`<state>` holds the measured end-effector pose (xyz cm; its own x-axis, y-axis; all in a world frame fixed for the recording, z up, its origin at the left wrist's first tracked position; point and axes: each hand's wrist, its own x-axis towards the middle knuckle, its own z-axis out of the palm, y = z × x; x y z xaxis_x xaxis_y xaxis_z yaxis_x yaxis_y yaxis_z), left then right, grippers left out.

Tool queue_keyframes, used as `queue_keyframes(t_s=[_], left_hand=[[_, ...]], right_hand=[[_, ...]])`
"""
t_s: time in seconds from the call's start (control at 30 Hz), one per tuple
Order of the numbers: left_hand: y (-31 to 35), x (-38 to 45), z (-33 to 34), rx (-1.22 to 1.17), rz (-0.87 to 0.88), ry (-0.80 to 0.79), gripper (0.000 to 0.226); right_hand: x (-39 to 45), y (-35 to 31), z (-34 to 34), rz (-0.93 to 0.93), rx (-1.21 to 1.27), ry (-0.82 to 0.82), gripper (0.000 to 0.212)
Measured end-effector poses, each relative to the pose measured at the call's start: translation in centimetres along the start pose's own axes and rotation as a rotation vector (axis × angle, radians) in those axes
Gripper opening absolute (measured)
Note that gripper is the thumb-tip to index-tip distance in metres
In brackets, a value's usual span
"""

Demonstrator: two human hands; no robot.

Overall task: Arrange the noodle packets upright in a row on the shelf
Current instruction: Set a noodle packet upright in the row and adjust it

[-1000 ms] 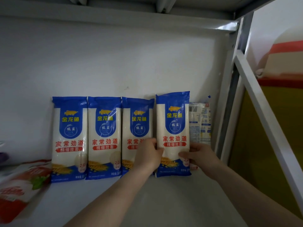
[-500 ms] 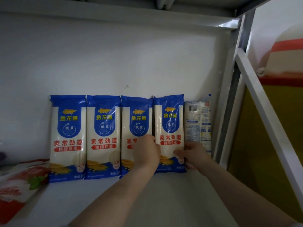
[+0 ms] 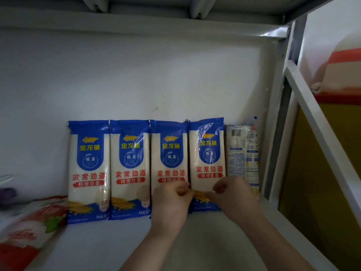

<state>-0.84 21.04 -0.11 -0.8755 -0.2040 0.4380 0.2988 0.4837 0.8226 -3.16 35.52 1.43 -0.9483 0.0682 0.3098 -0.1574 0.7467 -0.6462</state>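
nearest, both forearms reach in over the shelf (image 3: 121,243). the left hand (image 3: 172,202) and right hand (image 3: 232,196) sit low against the fourth packet (image 3: 207,163), fingers curled loosely; whether they pinch it cannot be told. a second ago that packet stood raised and forward; now it stands upright against the back wall (image 3: 136,75), level with three packets (image 3: 129,169) to its left. a fifth packet (image 3: 242,153) stands beside it, back side outward. the row looks nearly done.

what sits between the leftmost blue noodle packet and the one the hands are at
Two more upright blue packets, the second packet and the third packet, side by side in the head view.
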Motion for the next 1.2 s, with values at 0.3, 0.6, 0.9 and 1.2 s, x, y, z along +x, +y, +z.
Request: queue_keyframes(t_s=[0.3,0.6,0.9,1.2], left_hand=[[-0.6,-0.8,-0.6,-0.147,-0.103,-0.018,0.026],[-2.1,0.3,-1.2,-0.176,-0.263,-0.089,0.052],[-2.2,0.2,-1.5,-0.206,-0.295,-0.117,0.048],[-2.6,0.7,-1.4,-0.185,-0.277,-0.119,0.042]], right_hand=[[0.3,-3.5,2.2,-0.086,0.371,0.056,0.035],[5.3,-8.0,0.6,-0.102,0.458,0.052,0.037],[8.9,-11.7,1.0,0.018,0.329,-0.043,0.024],[9.7,-12.1,0.4,0.148,0.722,-0.110,0.029]])
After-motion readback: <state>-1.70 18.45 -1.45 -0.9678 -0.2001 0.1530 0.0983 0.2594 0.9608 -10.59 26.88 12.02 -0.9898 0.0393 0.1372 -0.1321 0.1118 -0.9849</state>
